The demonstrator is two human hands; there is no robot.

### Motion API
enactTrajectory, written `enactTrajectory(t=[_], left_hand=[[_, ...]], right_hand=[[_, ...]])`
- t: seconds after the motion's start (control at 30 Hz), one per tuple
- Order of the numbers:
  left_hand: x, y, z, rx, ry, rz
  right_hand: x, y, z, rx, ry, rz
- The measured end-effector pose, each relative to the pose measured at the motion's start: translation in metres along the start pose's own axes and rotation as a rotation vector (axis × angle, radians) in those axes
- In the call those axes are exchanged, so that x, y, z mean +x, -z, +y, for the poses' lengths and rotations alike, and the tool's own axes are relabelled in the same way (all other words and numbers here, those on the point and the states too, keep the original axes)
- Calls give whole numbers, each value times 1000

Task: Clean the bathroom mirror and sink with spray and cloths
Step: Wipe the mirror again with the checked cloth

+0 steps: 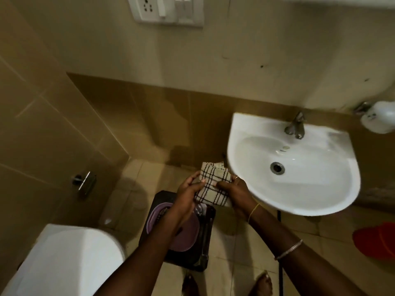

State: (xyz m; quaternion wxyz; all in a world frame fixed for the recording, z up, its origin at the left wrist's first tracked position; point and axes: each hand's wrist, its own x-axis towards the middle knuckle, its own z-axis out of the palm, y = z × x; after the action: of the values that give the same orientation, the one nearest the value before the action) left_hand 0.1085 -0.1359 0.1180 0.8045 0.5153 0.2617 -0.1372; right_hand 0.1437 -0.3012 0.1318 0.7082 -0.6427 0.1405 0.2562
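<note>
A cream cloth with dark checked lines [213, 182] is folded between both hands, just left of the white wall-hung sink [324, 195]. My left hand [188, 193] pinches its left edge with thumb and fingers. My right hand [235, 189] grips its right side, a ring on one finger. The sink bowl has a metal drain [277, 167] and a metal tap [296, 126] at the back. The bottom edge of the mirror frame [342, 0] barely shows at the top right. No spray bottle is in view.
A black stool [205, 242] with a purple round item [186, 236] stands on the floor under my hands. The white toilet lid [68, 261] is at the lower left, a red bucket [378, 238] at the right, a white soap dispenser [380, 119] on the wall, a switch plate [168, 10] above.
</note>
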Motion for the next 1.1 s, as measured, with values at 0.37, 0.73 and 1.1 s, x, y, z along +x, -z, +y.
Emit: enactTrajectory(t=[0.37, 0.73, 1.1], left_hand=[[-25, -130, 89, 99, -182, -86], [-59, -281, 150, 418, -595, -70], [-77, -374, 193, 973, -912, -130]], right_hand=[[-42, 76, -113, 150, 242, 31], [-72, 177, -220, -133, 636, 273], [-92, 241, -325, -799, 945, 198]])
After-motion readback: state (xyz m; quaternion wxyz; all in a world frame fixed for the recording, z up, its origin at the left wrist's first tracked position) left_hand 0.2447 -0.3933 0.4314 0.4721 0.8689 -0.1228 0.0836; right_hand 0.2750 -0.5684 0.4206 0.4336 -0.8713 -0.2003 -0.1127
